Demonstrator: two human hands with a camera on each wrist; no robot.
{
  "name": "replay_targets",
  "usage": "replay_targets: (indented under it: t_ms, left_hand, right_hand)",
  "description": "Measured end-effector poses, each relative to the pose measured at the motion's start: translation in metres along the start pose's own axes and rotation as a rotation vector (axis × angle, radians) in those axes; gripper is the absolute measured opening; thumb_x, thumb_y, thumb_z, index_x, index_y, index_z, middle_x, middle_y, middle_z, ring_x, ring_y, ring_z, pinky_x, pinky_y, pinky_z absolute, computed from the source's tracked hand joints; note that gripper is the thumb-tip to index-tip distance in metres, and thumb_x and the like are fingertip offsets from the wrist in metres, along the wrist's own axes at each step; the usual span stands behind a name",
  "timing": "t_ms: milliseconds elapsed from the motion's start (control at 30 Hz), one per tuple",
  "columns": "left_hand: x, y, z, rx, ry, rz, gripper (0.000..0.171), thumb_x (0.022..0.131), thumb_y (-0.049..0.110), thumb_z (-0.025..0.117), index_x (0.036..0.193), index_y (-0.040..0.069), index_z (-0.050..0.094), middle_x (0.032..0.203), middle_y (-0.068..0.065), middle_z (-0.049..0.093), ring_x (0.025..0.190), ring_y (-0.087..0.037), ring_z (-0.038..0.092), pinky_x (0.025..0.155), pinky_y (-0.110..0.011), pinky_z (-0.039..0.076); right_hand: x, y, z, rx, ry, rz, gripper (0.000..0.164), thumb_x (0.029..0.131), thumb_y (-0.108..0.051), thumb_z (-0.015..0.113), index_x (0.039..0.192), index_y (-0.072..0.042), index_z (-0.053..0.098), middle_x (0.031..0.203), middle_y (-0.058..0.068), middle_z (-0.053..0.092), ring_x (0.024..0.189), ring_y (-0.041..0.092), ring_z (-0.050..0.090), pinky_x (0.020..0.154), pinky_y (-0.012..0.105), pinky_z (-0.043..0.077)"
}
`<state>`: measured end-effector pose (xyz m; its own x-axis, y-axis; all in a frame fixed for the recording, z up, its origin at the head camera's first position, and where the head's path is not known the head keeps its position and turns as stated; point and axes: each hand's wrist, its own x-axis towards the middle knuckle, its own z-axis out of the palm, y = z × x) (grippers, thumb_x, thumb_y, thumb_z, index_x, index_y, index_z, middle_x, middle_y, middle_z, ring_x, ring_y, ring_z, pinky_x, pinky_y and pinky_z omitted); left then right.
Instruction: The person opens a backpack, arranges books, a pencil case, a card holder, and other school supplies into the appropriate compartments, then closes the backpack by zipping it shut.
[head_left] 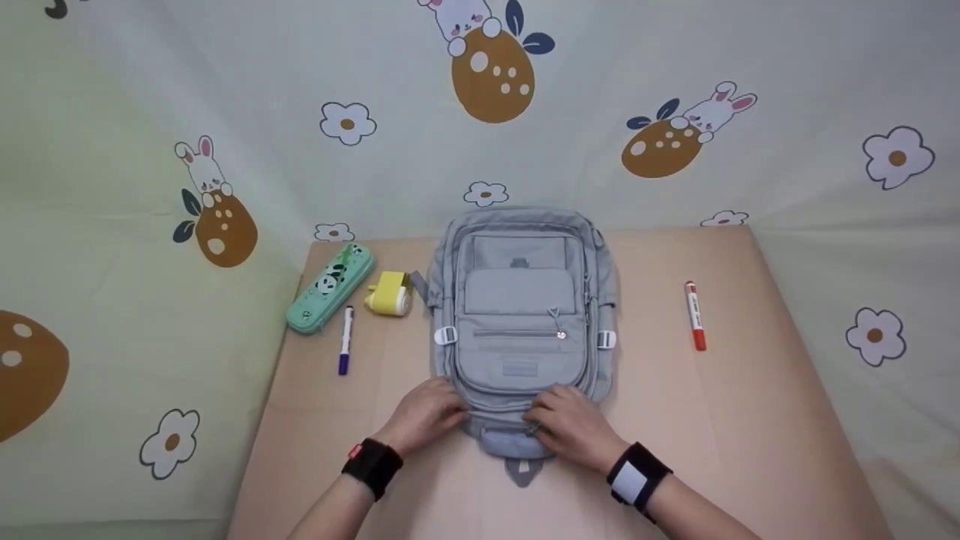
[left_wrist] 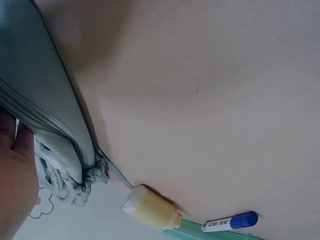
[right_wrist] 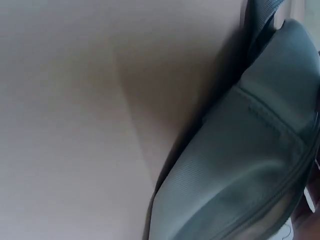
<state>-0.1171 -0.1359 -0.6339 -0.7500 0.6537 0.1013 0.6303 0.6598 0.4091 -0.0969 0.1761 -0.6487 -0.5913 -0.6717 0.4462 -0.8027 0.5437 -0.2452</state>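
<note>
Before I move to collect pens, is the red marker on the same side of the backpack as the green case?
No, the red marker lies right of the backpack, while the green case lies left of it.

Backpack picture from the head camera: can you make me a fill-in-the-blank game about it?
1. The animal on the green pencil case is a ____.
2. On the table you can see ____ markers.
3. The marker to the right of the backpack has a ____ cap.
4. The hand nearer that marker is the person's ____ hand.

Missing words: panda; two; red; right.
</note>
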Motion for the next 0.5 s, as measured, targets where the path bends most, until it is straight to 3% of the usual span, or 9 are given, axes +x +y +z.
replay_targets:
  t_ms: [267, 500]
  left_hand:
    - [0.001, -0.001, 0.001, -0.003, -0.004, -0.005, 0.009, 0.093, 0.023, 0.076, 0.1, 0.018, 0.079, 0.098, 0.009, 0.073, 0.1, -0.014, 0.062, 0.09, -0.034, 0.049]
    - [0.002, -0.001, 0.0, -0.025, -0.011, -0.005, 0.007, 0.094, 0.022, 0.075, 0.099, 0.018, 0.078, 0.098, 0.01, 0.072, 0.101, -0.014, 0.062, 0.091, -0.034, 0.048]
  right_hand:
    - [-0.009, 0.0, 0.003, 0.037, 0.178, 0.001, 0.018, 0.079, -0.019, 0.085, 0.097, -0.018, 0.079, 0.095, -0.007, 0.07, 0.09, 0.014, 0.06, 0.079, 0.034, 0.048]
    - [-0.023, -0.001, -0.003, 0.078, 0.285, 0.139, 0.02, 0.073, -0.012, 0.084, 0.091, -0.019, 0.079, 0.098, -0.005, 0.069, 0.095, 0.017, 0.06, 0.086, 0.036, 0.045]
